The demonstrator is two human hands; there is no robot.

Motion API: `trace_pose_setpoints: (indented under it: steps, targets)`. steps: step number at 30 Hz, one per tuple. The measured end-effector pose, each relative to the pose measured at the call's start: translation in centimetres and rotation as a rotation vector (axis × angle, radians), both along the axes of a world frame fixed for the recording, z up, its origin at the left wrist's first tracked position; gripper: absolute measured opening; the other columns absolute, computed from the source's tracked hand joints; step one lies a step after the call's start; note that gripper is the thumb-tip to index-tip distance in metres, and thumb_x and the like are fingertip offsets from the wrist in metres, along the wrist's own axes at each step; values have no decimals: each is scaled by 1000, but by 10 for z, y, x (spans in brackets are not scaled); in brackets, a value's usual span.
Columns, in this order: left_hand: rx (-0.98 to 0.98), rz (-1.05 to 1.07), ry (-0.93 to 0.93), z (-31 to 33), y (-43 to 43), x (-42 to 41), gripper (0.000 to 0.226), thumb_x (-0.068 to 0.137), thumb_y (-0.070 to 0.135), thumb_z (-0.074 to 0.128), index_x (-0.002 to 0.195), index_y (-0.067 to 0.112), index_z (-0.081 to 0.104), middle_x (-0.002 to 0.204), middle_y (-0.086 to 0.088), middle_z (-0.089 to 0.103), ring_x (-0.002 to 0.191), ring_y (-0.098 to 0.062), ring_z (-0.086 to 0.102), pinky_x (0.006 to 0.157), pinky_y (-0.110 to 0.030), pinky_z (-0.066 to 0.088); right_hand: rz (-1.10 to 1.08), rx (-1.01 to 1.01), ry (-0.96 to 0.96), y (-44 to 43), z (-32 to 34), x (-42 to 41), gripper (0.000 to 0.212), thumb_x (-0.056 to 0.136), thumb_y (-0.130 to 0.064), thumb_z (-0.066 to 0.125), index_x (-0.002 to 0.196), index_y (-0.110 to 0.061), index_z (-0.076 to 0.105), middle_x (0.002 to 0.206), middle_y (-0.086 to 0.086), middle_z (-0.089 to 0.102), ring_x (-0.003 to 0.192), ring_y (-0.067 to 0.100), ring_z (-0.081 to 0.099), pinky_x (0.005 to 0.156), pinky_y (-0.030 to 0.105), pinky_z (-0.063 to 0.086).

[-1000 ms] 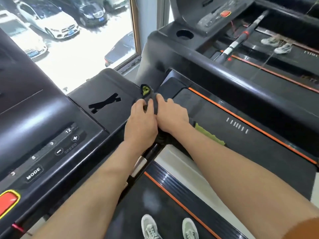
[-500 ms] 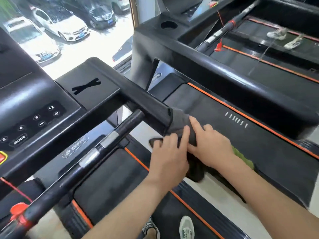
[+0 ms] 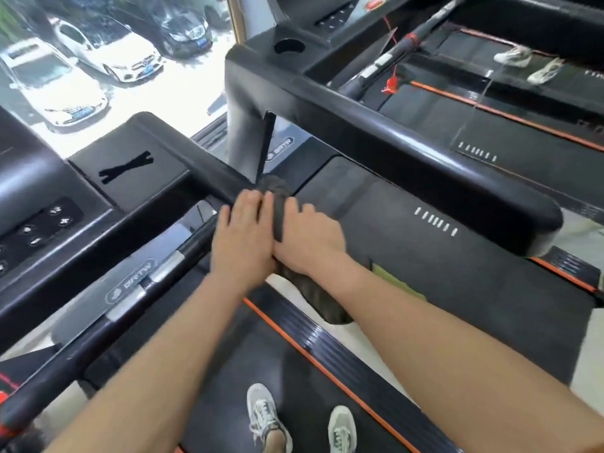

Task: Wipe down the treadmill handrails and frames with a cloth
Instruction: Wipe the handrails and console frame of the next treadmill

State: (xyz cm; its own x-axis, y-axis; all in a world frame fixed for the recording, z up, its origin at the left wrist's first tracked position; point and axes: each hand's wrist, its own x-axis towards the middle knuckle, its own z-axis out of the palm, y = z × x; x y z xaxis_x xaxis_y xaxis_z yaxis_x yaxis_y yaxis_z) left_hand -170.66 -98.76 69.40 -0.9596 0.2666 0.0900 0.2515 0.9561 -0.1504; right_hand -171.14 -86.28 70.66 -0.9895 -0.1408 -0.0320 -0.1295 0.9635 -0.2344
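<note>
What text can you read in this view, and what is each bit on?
"BRTV" (last letter unsure): near treadmill's front cover.
Same logo, blurrier: next treadmill's front cover.
Control panel buttons: too blurred to read.
Car number plates: too blurred to read.

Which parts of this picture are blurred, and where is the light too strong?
Head view: the left hand, the right hand and the cloth under them are smeared by motion; the console buttons are soft too. Head view: daylight through the window bleaches the ground outside and leaves bright streaks on the neighbouring handrail.
</note>
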Motion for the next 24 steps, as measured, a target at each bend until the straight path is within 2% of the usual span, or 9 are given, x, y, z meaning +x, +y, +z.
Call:
trace_pose_setpoints:
  steps: [3, 7, 10, 13, 15, 18, 20, 22, 24]
  targets:
    - [87, -8, -21, -1, 18, 2, 86, 66, 27, 70, 140, -5, 39, 137, -29, 41, 134, -45, 35, 104, -56, 34, 43, -40, -38, 17, -2, 7, 68, 88, -44, 53, 142, -11, 28, 129, 16, 50, 112, 37, 57, 82, 43, 46]
    - [112, -169, -73, -7, 70, 58, 100, 55, 27, 62, 145, -6, 32, 142, -26, 38, 140, -45, 27, 111, -57, 28, 5, -34, -110, 80, -5, 64, 76, 85, -52, 53, 145, -17, 23, 124, 9, 51, 108, 34, 59, 79, 41, 47]
    - [127, -292, -86, -11, 108, 93, 99, 59, 35, 45, 148, -4, 24, 145, -25, 35, 143, -42, 23, 116, -55, 20, -52, -38, -139, 124, -2, 106, 74, 81, -59, 55, 140, -23, 31, 119, 2, 54, 105, 30, 61, 76, 38, 45]
    - [129, -453, -141, -13, 137, 114, 107, 57, 35, 58, 151, 2, 19, 148, -22, 35, 143, -40, 23, 118, -52, 14, -86, -94, -268, 166, 4, 133, 73, 74, -65, 62, 132, -28, 39, 118, -7, 57, 106, 20, 60, 79, 34, 43]
    - [108, -592, -183, -12, 155, 123, 106, 60, 43, 60, 152, 11, 18, 149, -20, 36, 142, -37, 26, 118, -50, 12, -106, -239, -417, 200, 9, 149, 65, 72, -65, 68, 124, -33, 46, 109, -19, 56, 99, 7, 57, 79, 25, 43]
    - [145, -751, -197, -10, 184, 131, 81, 81, 63, 45, 148, 19, 33, 141, -16, 48, 134, -32, 39, 116, -47, 22, -186, -629, -619, 245, 10, 174, 40, 80, -49, 73, 116, -41, 55, 108, -28, 59, 98, -10, 57, 86, 12, 45]
    - [222, -775, -140, -9, 195, 130, 66, 89, 62, 38, 139, 20, 48, 128, -10, 59, 121, -28, 52, 109, -42, 29, -224, -755, -613, 253, 5, 184, 33, 87, -42, 67, 118, -38, 59, 112, -25, 62, 100, -14, 56, 92, 15, 44]
    - [261, -768, -72, -13, 190, 126, 60, 92, 57, 39, 133, 17, 56, 121, -6, 63, 114, -26, 57, 106, -39, 30, -260, -716, -495, 245, -1, 185, 40, 85, -57, 60, 119, -37, 61, 112, -19, 66, 101, -7, 60, 91, 23, 46]
    - [265, -725, -13, -20, 169, 120, 59, 93, 56, 39, 135, 18, 55, 130, -6, 60, 124, -26, 53, 109, -39, 29, -235, -439, -376, 225, -1, 180, 64, 78, -77, 45, 125, -35, 55, 118, -14, 65, 109, 8, 60, 92, 35, 48]
